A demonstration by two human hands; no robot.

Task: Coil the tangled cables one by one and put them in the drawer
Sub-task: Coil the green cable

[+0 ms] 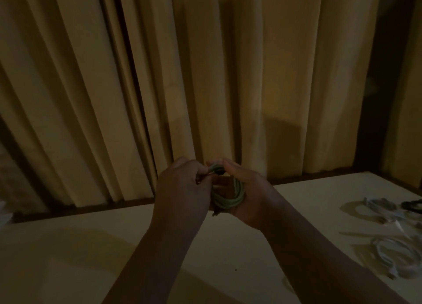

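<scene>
Holding a coiled green cable [228, 199] up in both hands, above the far part of the pale worktop [91, 246], not touching it. Left hand [182, 187] grip clamped on the coil's top: fingers curled, pinching the strands by a dark bit there, too dim to tell what it is. Right hand [247, 196] grip clamped too, palm cupping the coil's right side and bottom, thumb up at the top. Hands nearly touch above the coil. Loose white cables [388, 255] lie tangled on the worktop at right, well apart from the hands. More pale cable [379, 204] lies farther back, with a black cable [412, 204] just beside it at the frame edge. Tan curtains [205, 75] hang behind. Very dim light.
</scene>
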